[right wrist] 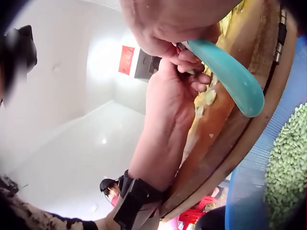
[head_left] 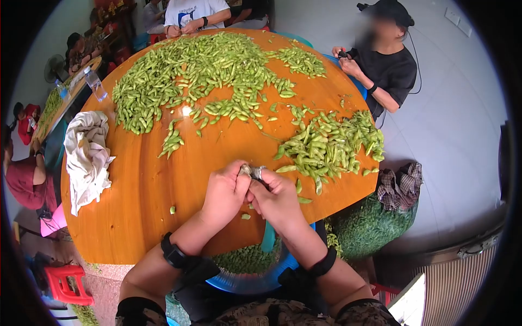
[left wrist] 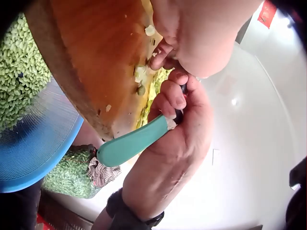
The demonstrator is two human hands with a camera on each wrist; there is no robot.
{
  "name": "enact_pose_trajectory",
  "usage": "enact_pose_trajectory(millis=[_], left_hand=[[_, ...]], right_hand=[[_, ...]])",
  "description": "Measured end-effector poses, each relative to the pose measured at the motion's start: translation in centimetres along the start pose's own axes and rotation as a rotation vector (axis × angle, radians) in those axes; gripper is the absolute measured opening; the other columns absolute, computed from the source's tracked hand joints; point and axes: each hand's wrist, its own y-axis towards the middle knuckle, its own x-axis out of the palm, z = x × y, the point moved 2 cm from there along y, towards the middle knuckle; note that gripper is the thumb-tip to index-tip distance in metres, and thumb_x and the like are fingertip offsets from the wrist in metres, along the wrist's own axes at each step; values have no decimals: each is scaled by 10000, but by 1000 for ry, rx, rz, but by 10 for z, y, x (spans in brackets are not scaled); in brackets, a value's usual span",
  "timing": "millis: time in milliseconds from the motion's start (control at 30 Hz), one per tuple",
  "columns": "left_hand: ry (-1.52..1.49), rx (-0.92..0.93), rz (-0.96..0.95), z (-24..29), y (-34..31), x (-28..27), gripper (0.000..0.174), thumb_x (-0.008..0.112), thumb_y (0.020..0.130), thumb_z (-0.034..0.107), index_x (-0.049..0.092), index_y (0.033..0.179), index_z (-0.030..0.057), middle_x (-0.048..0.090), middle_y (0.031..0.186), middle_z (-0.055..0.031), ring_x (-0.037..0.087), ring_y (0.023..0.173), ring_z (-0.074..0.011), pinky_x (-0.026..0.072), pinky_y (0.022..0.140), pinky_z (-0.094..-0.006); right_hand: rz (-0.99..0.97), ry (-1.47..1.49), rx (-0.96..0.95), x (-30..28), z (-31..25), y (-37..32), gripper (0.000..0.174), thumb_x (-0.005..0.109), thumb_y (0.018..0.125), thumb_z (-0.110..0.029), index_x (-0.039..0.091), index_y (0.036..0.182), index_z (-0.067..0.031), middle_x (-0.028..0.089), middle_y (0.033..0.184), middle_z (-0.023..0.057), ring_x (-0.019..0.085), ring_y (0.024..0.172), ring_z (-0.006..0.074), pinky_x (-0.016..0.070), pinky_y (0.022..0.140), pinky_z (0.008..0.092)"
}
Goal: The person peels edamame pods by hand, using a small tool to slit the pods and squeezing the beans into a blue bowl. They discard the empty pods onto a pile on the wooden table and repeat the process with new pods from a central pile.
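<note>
Both hands meet over the near edge of the round wooden table [head_left: 136, 217]. My right hand [head_left: 278, 201] grips a tool by its curved teal handle [left wrist: 134, 141], which sticks out below the fist; the tool's working end is hidden between the hands. My left hand [head_left: 225, 187] has its fingers curled against the right one. Its fingertips pinch a small pale green soybean pod [right wrist: 191, 72], mostly covered by the fingers. Right of the hands lies a pile of green soybean pods [head_left: 326, 144]. Below the table edge sits a blue mesh basket [right wrist: 244, 191] holding shelled beans [right wrist: 292, 163].
A larger pod heap [head_left: 201, 70] covers the table's far side. A crumpled white cloth [head_left: 87, 157] and a water bottle [head_left: 95, 84] are at left. A full green mesh sack [head_left: 375, 228] stands at right, near a seated person [head_left: 389, 65]. A red stool [head_left: 68, 285] is lower left.
</note>
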Motion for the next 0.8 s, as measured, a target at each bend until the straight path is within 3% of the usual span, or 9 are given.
enact_pose_trajectory(millis=[67,100,267,333,400,467,600,800], left_hand=[[76,49,27,-4,3,-2,152,459,909,73,583,928,-13,586,574,-73,595,504,-162,480,487,-292],[94,88,44,-6,4,-2,151,458,905,72,583,920,-11,580,564,-80,591,497,-176,477,485,-306],[66,76,23,-1,4,-4,170,449,928,96,581,933,-11,587,576,-71,579,489,-158,471,472,-299],[-139,-46,12,-5,5,-4,201,433,958,127,578,966,-11,598,607,-51,571,499,-126,470,467,-271],[-190,-23,-7,-4,6,-5,226,440,982,175,579,1002,-2,605,640,-23,543,494,-88,448,448,-236],[-228,-115,-90,0,6,-4,225,469,986,191,563,1084,12,589,693,-2,492,506,-43,384,413,-186],[-286,-197,-133,4,3,-2,204,473,985,179,570,1069,19,593,672,-1,484,484,-38,375,413,-177],[-237,-61,-123,-5,7,-1,202,432,978,131,588,985,3,588,640,-13,491,473,-55,387,410,-199]], right_hand=[[10,50,23,0,6,4,141,496,876,15,607,802,-28,546,636,-1,483,552,45,383,492,214],[14,86,30,1,11,7,144,508,907,-38,609,805,-38,559,629,8,433,428,39,317,363,195],[24,226,169,-4,7,12,97,532,896,-50,620,863,-25,566,632,17,443,421,57,323,349,206],[-29,373,241,-8,4,16,87,541,903,-76,598,847,-41,572,634,22,446,421,62,310,349,210],[-49,388,243,-13,2,19,65,566,895,-85,602,887,-31,581,649,23,458,427,66,311,347,207],[-77,331,276,-16,-2,17,73,581,887,-90,617,894,-28,590,656,21,479,443,63,322,348,206],[-36,293,277,-18,-1,7,79,588,885,-100,634,867,-38,599,658,14,496,455,56,333,352,205],[-15,317,225,-13,2,3,97,564,896,-99,629,849,-45,590,646,5,484,439,53,329,348,206]])
